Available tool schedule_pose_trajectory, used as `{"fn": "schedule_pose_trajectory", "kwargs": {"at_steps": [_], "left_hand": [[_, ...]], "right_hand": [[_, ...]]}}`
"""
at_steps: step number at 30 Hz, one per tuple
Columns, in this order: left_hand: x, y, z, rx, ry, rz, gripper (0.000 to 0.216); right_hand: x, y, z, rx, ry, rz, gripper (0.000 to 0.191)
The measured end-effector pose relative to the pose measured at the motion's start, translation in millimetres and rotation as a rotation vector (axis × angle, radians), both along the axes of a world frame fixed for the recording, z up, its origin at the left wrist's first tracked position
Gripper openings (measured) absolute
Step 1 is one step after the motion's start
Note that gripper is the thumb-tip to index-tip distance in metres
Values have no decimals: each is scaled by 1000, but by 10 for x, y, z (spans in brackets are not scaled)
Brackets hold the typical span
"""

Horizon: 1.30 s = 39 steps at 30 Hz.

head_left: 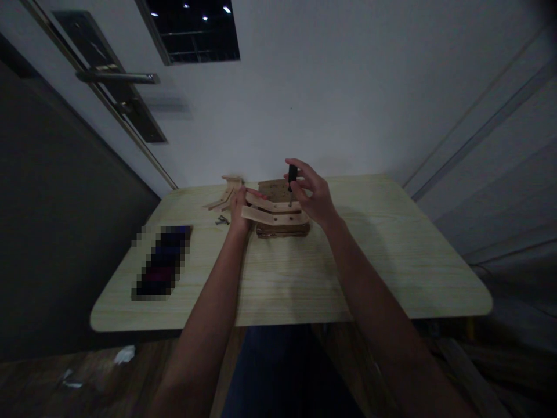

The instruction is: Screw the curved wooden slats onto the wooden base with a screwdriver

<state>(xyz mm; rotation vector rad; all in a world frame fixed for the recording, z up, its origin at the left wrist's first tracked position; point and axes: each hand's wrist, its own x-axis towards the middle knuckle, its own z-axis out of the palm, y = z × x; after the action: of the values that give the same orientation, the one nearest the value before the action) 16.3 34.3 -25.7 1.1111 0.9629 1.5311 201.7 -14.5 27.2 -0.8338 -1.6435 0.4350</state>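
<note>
My right hand [314, 194] pinches the black handle of a screwdriver [293, 173], held upright. Its tip meets the far arm of a pale bent wooden piece [274, 218], which has small holes along it. The left end of that wooden piece is in my left hand [240, 210], whose fingers are closed around it. Beneath the wood lies a brown cardboard-like block [282, 230]. Several screws [222, 220] lie just left of my left hand. Behind that hand are more pale wooden pieces [227, 193].
The light wood-grained table [296, 284] stands against a white door [326, 104] with a metal lever handle [117, 77]. A blurred-out dark rectangular object [162, 262] lies at the table's left. Crumpled white scraps [125, 355] are on the floor.
</note>
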Motion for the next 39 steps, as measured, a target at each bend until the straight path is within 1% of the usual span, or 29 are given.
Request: {"fn": "schedule_pose_trajectory", "kwargs": {"at_steps": [6, 11, 14, 18, 20, 23, 26, 29, 33, 39], "left_hand": [[-9, -12, -4, -2, 29, 6, 45], [-9, 4, -9, 22, 29, -15, 47], [-15, 37, -22, -14, 7, -24, 46], [-23, 21, 17, -55, -40, -86, 50], [-28, -13, 56, -48, -54, -131, 52], [-38, -44, 89, -38, -51, -155, 54], [-49, -31, 63, -39, -19, -138, 51], [-53, -2, 16, -24, 6, -97, 43], [-52, 17, 5, -44, 6, -77, 43], [-64, -32, 113, -95, -47, -181, 54]], "right_hand": [[2, -7, -35, -39, -33, -23, 47], [16, -10, -26, -44, -30, -18, 46], [15, -15, -19, -54, -38, -27, 47], [-2, -19, -28, -44, -18, -23, 50], [-9, -21, -30, -43, -10, -27, 51], [-9, -25, -20, -53, -4, -34, 51], [-2, -24, 5, -50, 4, -18, 49], [2, -18, 25, -11, 23, -5, 49], [-5, -23, 25, -4, 8, -26, 51], [-13, -46, 13, -19, 3, -73, 50]]}}
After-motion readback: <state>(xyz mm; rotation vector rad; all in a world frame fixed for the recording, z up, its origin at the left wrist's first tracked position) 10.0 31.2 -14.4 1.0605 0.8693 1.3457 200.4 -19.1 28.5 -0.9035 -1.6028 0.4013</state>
